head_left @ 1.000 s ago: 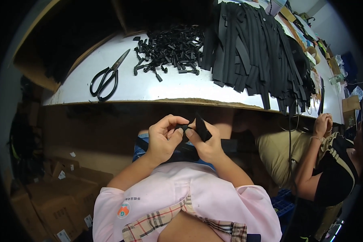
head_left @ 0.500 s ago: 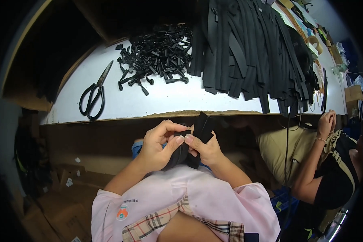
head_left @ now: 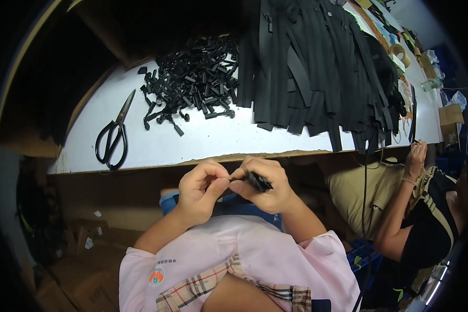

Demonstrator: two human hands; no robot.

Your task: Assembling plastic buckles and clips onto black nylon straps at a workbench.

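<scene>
While both hands pinch one small black plastic clip (head_left: 257, 181) just below the table edge (head_left: 203, 157), left hand (head_left: 202, 193) fingertips pressed to its end, right hand (head_left: 268, 188) closed around it, work looks early: a big pile of loose clips (head_left: 190, 83) and a spread of black straps (head_left: 317, 67) wait on the table, scissors (head_left: 112, 138) untouched at left.

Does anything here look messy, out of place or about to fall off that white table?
Mostly tidy. The black straps overhang the white table's near edge, some dangling. The small black parts lie in a loose heap, scissors beside it. Both hands pinch a black piece.
</scene>
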